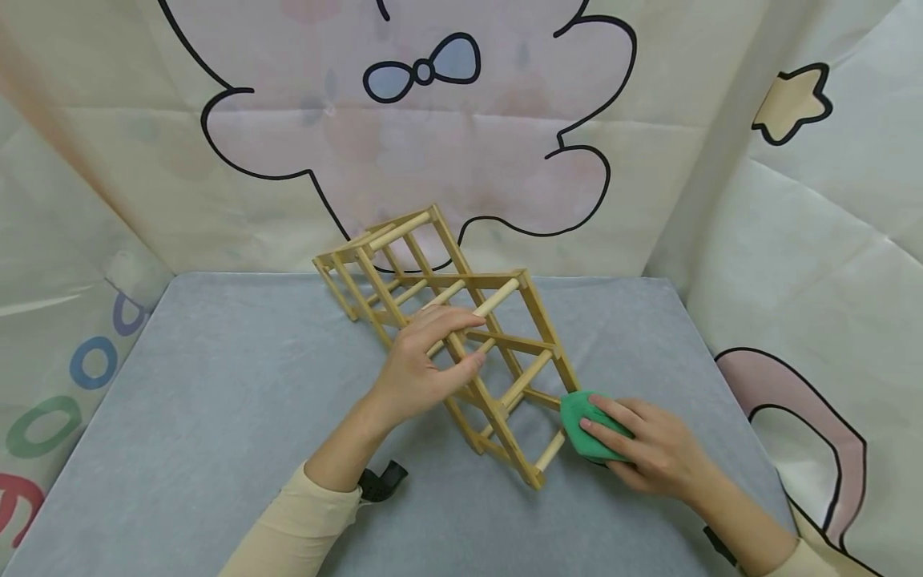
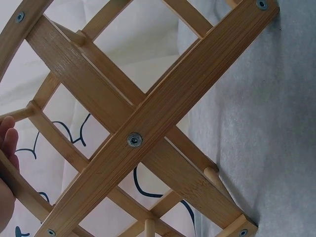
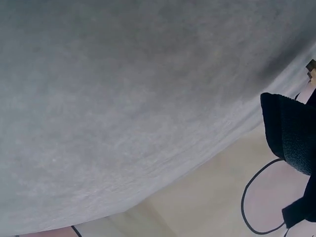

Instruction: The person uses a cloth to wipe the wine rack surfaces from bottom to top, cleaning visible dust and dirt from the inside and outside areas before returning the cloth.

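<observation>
A bamboo rack (image 1: 499, 421) of slats and round dowels stands tilted across the middle of the table. My left hand (image 1: 421, 361) grips its near side at mid-length, with thumb and fingers around a slat. Close up in the left wrist view, the rack (image 2: 173, 98) shows flat slats joined by metal screws, and fingertips (image 2: 9, 140) show at the left edge. A green sponge (image 1: 587, 425) is held in my right hand (image 1: 659, 449), against the rack's right end. The right palm is hidden from above.
Grey-blue cloth covers the table (image 1: 238, 385). Printed fabric walls (image 1: 505, 176) rise behind it and on both sides. A black wrist mount (image 1: 384, 481) sticks out below my left wrist. In the right wrist view, a dark fuzzy piece (image 3: 291, 131) shows at the right edge.
</observation>
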Demonstrator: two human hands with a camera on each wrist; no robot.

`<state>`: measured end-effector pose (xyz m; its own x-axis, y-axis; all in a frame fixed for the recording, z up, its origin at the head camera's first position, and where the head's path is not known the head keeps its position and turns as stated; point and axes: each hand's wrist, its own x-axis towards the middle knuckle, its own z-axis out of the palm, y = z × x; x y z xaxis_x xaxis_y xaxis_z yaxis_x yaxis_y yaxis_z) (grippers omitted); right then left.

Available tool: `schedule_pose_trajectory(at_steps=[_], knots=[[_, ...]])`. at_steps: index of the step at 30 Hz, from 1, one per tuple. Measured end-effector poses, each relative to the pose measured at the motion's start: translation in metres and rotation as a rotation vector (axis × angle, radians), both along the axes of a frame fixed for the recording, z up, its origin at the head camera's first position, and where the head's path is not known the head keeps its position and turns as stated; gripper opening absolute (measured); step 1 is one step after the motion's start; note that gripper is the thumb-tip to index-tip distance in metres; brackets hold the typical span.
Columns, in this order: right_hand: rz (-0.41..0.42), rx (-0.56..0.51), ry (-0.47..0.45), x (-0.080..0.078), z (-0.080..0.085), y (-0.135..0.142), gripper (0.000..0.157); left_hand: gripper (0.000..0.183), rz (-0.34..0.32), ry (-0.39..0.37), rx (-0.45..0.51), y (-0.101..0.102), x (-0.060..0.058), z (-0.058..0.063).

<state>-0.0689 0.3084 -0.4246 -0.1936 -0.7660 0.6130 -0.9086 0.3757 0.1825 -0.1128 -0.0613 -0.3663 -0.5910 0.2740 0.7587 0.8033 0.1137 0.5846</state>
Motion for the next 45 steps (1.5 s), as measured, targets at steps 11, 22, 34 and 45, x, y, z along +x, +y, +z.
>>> schedule_pose_trajectory(at_steps=[11, 22, 34, 45], knots=[[0.079, 0.020, 0.005, 0.006, 0.003, -0.020, 0.036, 0.037, 0.003, -0.006, -0.005, -0.001, 0.001, 0.000], [0.234, -0.007, 0.030, 0.021, 0.010, -0.049, 0.032, 0.037, 0.012, -0.013, -0.008, 0.000, 0.002, 0.002], [0.120, 0.008, -0.006, 0.018, 0.003, -0.033, 0.034, 0.037, 0.016, -0.019, -0.019, 0.000, 0.003, 0.002], [0.014, 0.014, 0.015, 0.008, 0.005, -0.017, 0.035, 0.036, 0.010, -0.020, -0.015, 0.000, 0.003, 0.002]])
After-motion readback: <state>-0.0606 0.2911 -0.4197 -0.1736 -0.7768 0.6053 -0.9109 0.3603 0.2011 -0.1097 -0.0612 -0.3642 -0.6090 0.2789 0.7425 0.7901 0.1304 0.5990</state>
